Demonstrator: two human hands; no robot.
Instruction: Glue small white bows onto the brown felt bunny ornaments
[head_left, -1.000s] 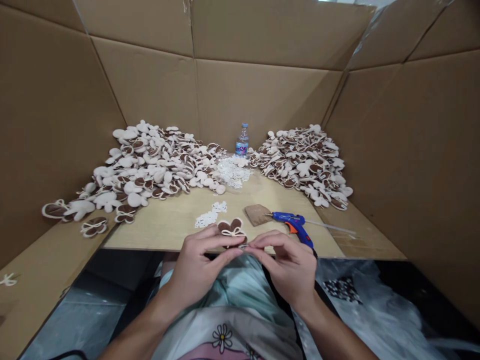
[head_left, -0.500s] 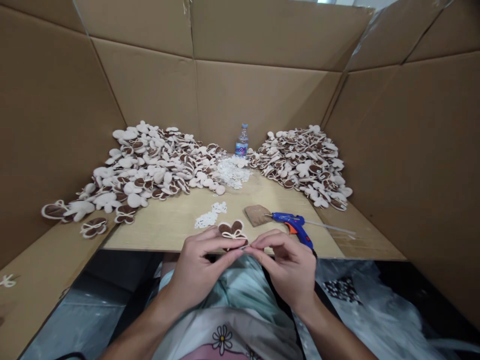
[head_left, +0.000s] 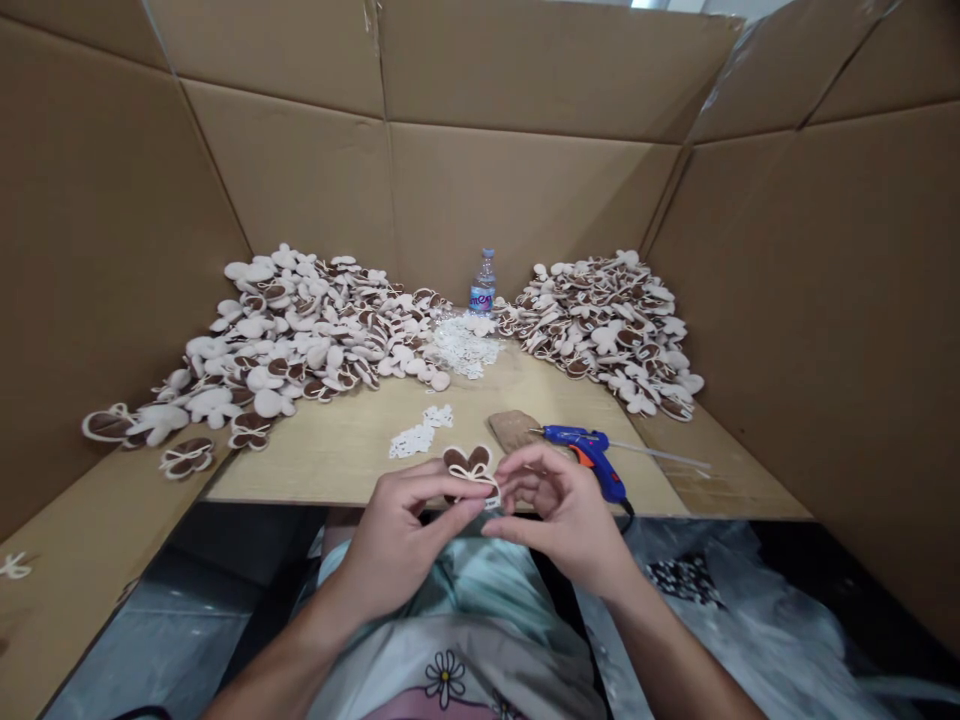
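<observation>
Between the thumb and fingers of my left hand [head_left: 401, 525] is a brown felt bow ornament [head_left: 466, 464], rounded at the top, pale-edged and tied with cream cord. A small white label [head_left: 491, 503] sits at its lower right edge. My right hand [head_left: 566, 515] hovers just right of the ornament, thumb and fingers apart, with nothing visible between them. Beyond that hand, a blue glue gun [head_left: 577, 437] with an orange trigger lies on its side, its nozzle over a brown pad [head_left: 512, 430]. Small white labels [head_left: 420, 435] lie scattered on the board behind my left hand.
Large heaps of similar felt ornaments stand at the back left [head_left: 300, 330] and back right [head_left: 607, 325]. Between them are a water bottle [head_left: 483, 285] and a pile of white labels [head_left: 466, 345]. Tall cardboard walls [head_left: 525, 190] enclose the table on three sides.
My right thumb and fingers have come off the ornament's lower edge and spread apart. The white label there now shows. My left hand keeps its hold, with the ornament slightly shifted right.
</observation>
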